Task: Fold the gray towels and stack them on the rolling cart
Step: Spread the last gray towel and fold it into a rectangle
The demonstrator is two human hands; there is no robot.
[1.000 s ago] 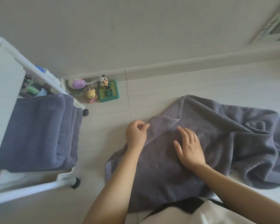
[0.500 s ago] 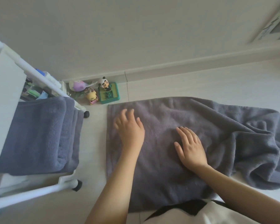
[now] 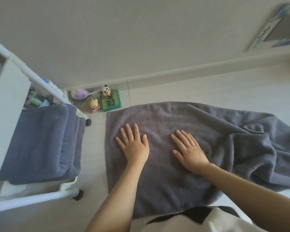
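Observation:
A gray towel (image 3: pixel 164 180) lies spread on the pale floor, its left part flat, its right part bunched in folds (image 3: pixel 251 148). My left hand (image 3: pixel 134 146) rests flat on the towel's left area, fingers straight and spread. My right hand (image 3: pixel 189 151) presses flat on the towel near its middle, fingers straight. To the left stands the white rolling cart (image 3: pixel 8 101), with a stack of folded gray towels (image 3: pixel 42 143) on its lower shelf.
Small toys sit by the baseboard: a panda figure on a green tray (image 3: pixel 110 101), a yellow figure (image 3: pixel 94 105), a purple toy (image 3: pixel 80 94). The cart's black wheels (image 3: pixel 78 195) are close to the towel's left edge. A framed picture (image 3: pixel 278 27) hangs on the wall.
My left hand unfolded the turned-over left corner of the towel and laid it flat, then settled open on it. My right hand stayed pressed on the towel.

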